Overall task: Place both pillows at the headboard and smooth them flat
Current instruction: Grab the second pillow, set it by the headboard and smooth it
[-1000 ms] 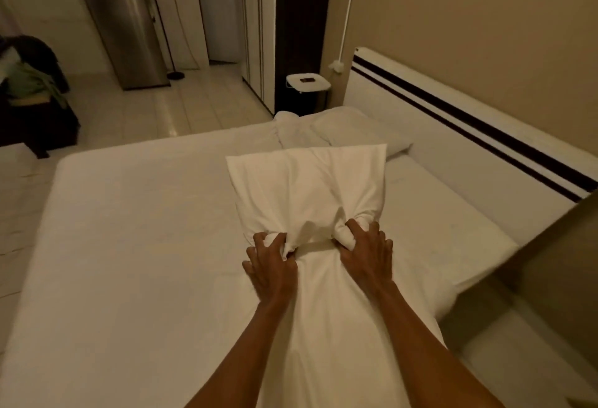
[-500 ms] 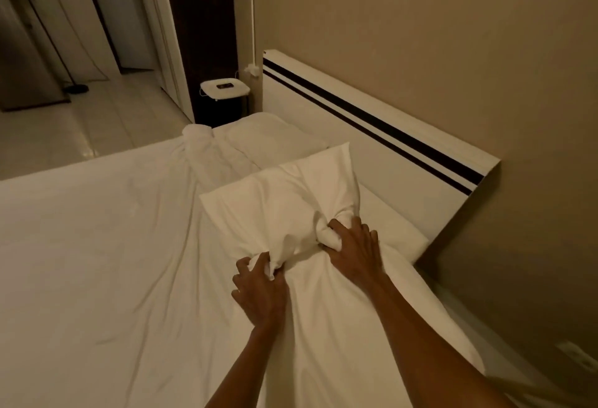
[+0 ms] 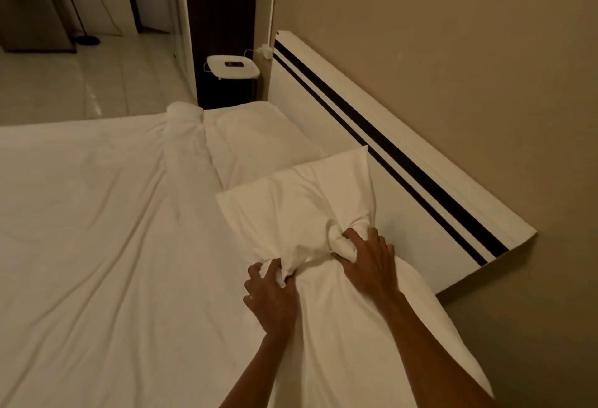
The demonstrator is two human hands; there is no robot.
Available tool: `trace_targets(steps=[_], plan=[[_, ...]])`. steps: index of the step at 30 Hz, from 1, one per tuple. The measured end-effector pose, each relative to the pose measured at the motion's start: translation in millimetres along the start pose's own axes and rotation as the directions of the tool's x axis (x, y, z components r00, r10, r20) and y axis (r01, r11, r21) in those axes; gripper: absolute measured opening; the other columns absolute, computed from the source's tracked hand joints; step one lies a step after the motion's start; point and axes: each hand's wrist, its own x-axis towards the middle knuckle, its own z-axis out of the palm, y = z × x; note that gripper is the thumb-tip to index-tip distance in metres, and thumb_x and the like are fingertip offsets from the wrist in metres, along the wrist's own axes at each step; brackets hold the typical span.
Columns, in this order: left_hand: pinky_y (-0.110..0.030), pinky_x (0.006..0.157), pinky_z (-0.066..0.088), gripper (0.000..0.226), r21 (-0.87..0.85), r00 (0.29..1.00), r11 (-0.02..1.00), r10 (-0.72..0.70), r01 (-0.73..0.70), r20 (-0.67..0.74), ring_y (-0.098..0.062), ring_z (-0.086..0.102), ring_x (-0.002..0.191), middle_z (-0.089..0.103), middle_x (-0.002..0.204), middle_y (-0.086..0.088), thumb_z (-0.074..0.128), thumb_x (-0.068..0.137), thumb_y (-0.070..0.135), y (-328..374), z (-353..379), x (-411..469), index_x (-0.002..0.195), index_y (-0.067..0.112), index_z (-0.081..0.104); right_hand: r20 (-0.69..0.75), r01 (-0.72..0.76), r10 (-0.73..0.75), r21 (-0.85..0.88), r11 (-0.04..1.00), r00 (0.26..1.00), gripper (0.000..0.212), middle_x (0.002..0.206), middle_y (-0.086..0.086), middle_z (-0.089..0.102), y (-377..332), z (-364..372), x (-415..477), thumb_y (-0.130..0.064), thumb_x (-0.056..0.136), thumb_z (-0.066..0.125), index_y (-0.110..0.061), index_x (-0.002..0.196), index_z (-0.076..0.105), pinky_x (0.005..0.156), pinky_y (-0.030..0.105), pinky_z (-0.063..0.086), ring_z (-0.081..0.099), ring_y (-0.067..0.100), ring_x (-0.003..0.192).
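Note:
A white pillow (image 3: 301,204) lies lengthwise on the bed, its far corner touching the white headboard (image 3: 382,136) with two dark stripes. My left hand (image 3: 270,297) and my right hand (image 3: 369,259) each clutch a bunch of its fabric across the middle, pinching the pillow into a waist. The near half of the pillow runs down under my forearms. A second white pillow (image 3: 255,139) lies flat against the headboard at the far end of the bed, just beyond the first one.
The white sheet on the bed (image 3: 97,229) is wrinkled, with a bunched ridge (image 3: 184,129) beside the far pillow. A small white-topped stand (image 3: 233,66) sits past the bed's far corner. Tiled floor (image 3: 81,84) lies beyond, and a beige wall (image 3: 453,52) rises behind the headboard.
Both hands have carried the gripped pillow rightward toward the headboard; its far corner now reaches the headboard. The view has swung right and closer.

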Motion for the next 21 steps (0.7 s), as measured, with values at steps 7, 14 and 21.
trace_targets(steps=[7,14,21], plan=[[-0.047,0.089,0.038,0.030,-0.013,0.999,0.999,-0.046,0.046,-0.027,-0.030,0.052,0.108,0.049,0.128,-0.002,0.071,0.083,0.026,61,114,41,0.113,0.027,0.065,0.017,0.041,-0.042,0.031,0.999,0.999,0.033,0.104,0.008,0.059,85,26,105,-0.051,0.080,0.067,-0.033,0.108,0.060,0.075,0.043,0.046,0.057,0.029,0.086],[-0.047,0.091,0.035,0.028,-0.043,0.986,0.988,-0.151,0.148,-0.069,-0.030,0.049,0.111,0.047,0.130,-0.002,0.068,0.086,0.026,85,254,103,0.114,0.029,0.063,0.041,0.105,-0.106,0.030,0.994,0.993,0.039,0.100,0.010,0.060,161,104,217,-0.044,0.075,0.077,-0.030,0.108,0.062,0.069,0.039,0.044,0.057,0.027,0.079],[-0.049,0.088,0.038,0.028,-0.067,0.944,0.955,-0.296,0.289,-0.147,-0.032,0.049,0.110,0.047,0.128,-0.005,0.068,0.085,0.027,53,396,161,0.113,0.028,0.065,0.055,0.209,-0.210,0.023,0.978,0.976,0.047,0.098,0.008,0.057,211,226,304,-0.044,0.068,0.084,-0.033,0.109,0.063,0.067,0.039,0.043,0.053,0.027,0.077]])
